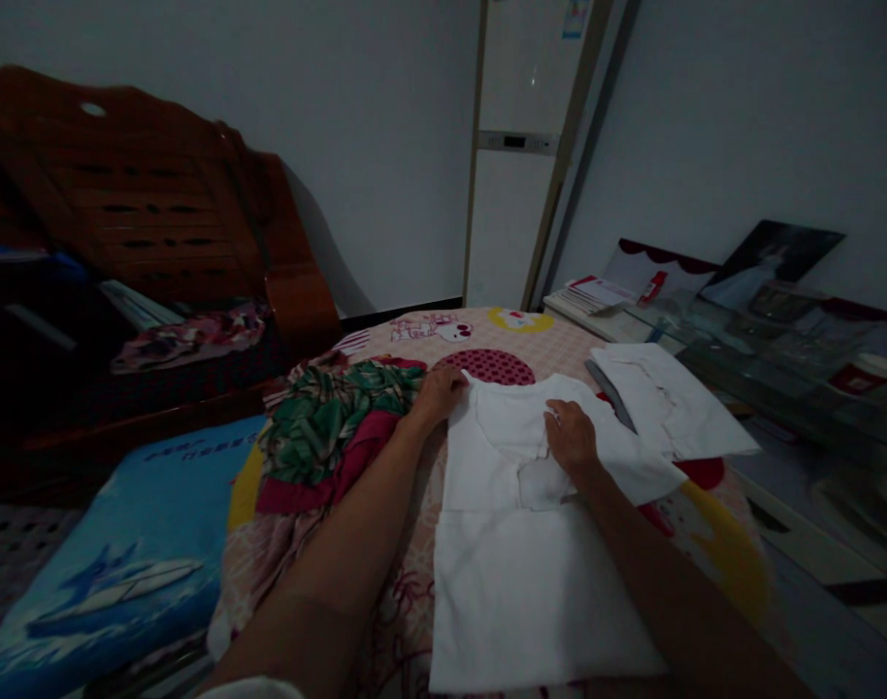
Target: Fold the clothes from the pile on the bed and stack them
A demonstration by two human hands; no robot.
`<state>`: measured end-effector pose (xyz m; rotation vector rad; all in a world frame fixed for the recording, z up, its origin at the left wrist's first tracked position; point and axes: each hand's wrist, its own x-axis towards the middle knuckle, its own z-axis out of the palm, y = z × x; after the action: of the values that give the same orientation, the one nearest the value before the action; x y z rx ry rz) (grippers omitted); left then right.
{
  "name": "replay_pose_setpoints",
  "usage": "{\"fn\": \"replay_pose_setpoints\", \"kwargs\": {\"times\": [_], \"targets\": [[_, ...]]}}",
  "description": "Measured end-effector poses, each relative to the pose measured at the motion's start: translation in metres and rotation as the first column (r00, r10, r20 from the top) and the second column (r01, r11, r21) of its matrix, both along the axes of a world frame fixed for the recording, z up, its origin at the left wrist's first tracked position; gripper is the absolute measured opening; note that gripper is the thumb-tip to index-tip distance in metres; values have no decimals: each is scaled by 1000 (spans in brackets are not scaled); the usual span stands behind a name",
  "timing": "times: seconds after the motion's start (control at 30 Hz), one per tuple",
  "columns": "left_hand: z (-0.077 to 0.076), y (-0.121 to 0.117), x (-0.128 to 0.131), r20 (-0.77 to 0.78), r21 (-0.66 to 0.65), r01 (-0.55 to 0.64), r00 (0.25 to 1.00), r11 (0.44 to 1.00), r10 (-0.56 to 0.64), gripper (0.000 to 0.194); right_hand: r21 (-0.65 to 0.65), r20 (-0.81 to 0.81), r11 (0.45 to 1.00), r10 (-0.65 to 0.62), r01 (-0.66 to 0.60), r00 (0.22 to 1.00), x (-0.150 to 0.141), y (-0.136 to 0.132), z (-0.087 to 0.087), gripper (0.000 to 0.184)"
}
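A white shirt (516,582) lies spread over the table in front of me, its neckline at the far end and some creases near the middle. My left hand (442,390) pinches the shirt's far left shoulder corner between thumb and fingers. Over the right part of the neckline, my right hand (573,434) has its fingers closed on the shirt's fabric. Just left of my left hand sits a crumpled pile of green, red and patterned cloth (327,417). To the right of the shirt lies a folded white garment (654,398), its edge resting over something grey.
A cartoon-print cloth (429,330) covers the round table. At right stands a glass-topped cabinet (764,359) with papers (596,294) and a photo (771,262). A wooden bench (145,194) and a blue printed bag (145,544) are at left; a tall white air conditioner (512,223) stands behind.
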<state>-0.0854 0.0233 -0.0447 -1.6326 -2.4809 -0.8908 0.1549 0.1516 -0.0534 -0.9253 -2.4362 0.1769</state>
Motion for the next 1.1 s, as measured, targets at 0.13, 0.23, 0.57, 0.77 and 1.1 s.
{"fn": "replay_pose_setpoints", "kwargs": {"times": [0.13, 0.23, 0.57, 0.77, 1.1], "targets": [[-4, 2, 3, -32, -112, 90, 995, 990, -94, 31, -81, 149, 996, 47, -36, 988, 9, 8, 17, 26], [-5, 3, 4, -51, -147, 88, 994, 985, -96, 34, -231, 268, 958, 233, -172, 935, 20, 8, 37, 47], [-6, 4, 3, -62, -113, 96, 993, 989, -104, 35, -496, 76, 767, 505, -407, 860, 21, -9, 48, 19], [-5, 4, 4, -96, -155, 101, 989, 983, -117, 36, -425, 65, 828, 430, -365, 900, 13, -13, 37, 29], [-4, 4, 6, -94, -155, 90, 990, 984, -106, 34, -804, -225, 500, 245, -321, 943, 23, -38, 63, 75]]}}
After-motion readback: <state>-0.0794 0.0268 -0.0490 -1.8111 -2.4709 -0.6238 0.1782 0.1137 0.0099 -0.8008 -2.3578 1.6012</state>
